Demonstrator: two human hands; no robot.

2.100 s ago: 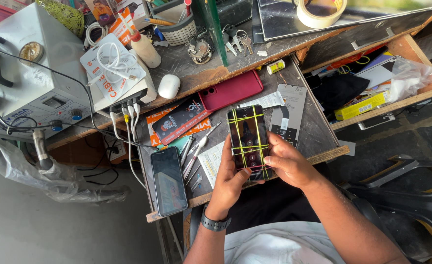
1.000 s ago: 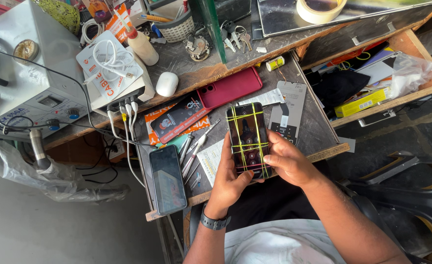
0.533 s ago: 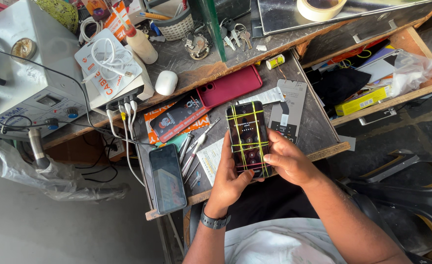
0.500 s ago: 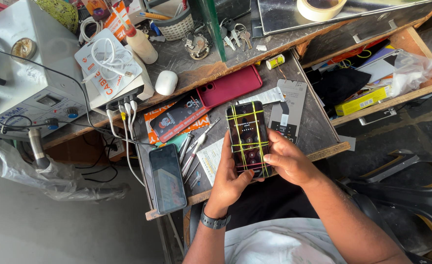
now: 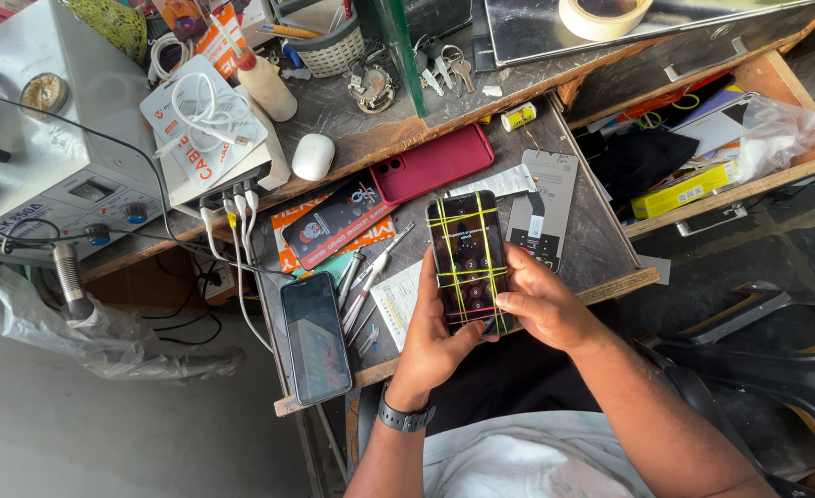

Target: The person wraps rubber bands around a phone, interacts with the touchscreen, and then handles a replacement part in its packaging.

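Both hands grip 1 smartphone (image 5: 467, 261) bound with yellow rubber bands — left hand (image 5: 432, 343) cradles it from 7 o'clock, right hand (image 5: 538, 304) clasps its lower edge at 4 o'clock, steadying it above the workbench (image 5: 601, 231).

Tape roll (image 5: 605, 14) cut by top edge; phone (image 5: 467, 258) bottom hidden
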